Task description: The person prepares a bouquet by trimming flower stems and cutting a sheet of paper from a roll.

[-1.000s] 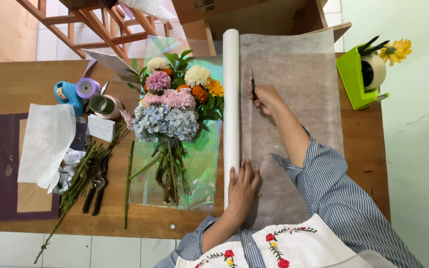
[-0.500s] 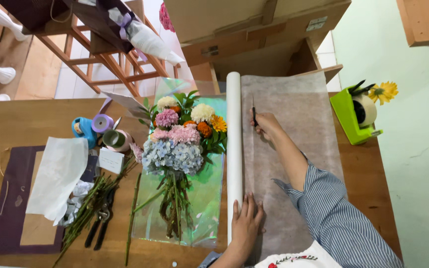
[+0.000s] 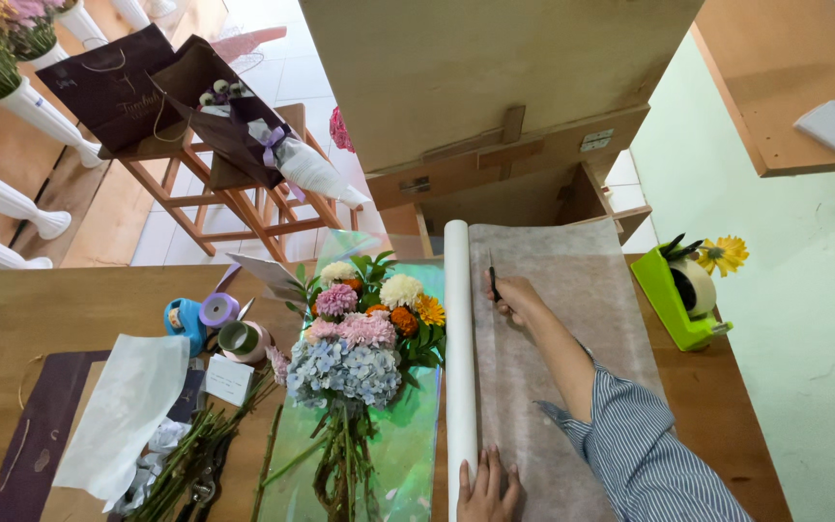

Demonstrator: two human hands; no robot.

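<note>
A wooden table [image 3: 70, 300] holds grey wrapping paper [image 3: 572, 319] unrolled from a white roll [image 3: 459, 338]. Beside it, a bouquet [image 3: 364, 338] lies on iridescent film [image 3: 408, 454]. A green dispenser [image 3: 674, 290] holds tape. The right hand [image 3: 514, 295] grips a dark cutter [image 3: 493, 280] on the paper's far end, fingers closed. The left hand [image 3: 485, 488] presses flat on the roll's near end, fingers spread.

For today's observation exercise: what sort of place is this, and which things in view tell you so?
Most likely a florist's workbench. A mixed bouquet lies on iridescent film, cut stems lie beside it, and the right hand and left hand work a roll of wrapping paper.
</note>
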